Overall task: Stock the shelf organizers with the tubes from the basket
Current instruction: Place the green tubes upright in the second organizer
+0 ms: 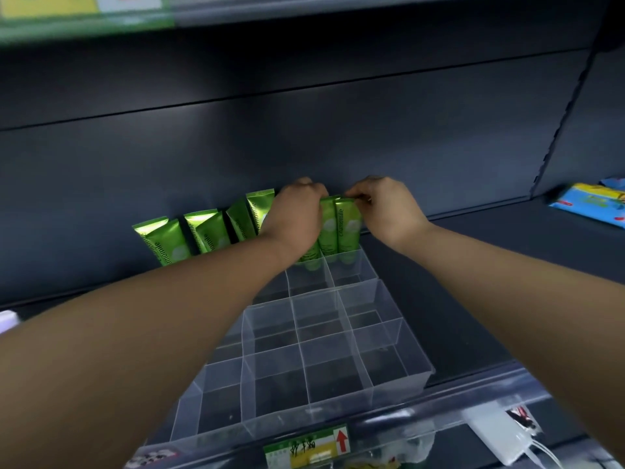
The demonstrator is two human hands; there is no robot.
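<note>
Several green Chamomile tubes [162,242] stand upright along the back of a dark shelf. Two more tubes [340,228] stand in the back row of a clear plastic organizer [399,374] with square compartments. My left hand [297,214] grips the tubes at the back of the organizer from their left side. My right hand [382,208] pinches the flat top edge of the rightmost tube [348,225]. The compartments nearer to me hold nothing. The basket is out of sight.
A colourful blue package [592,204] lies on the shelf at far right. The shelf's front rail carries a price label with a red arrow [307,446]. A white box with cables [504,438] sits below the rail. The shelf above overhangs the hands.
</note>
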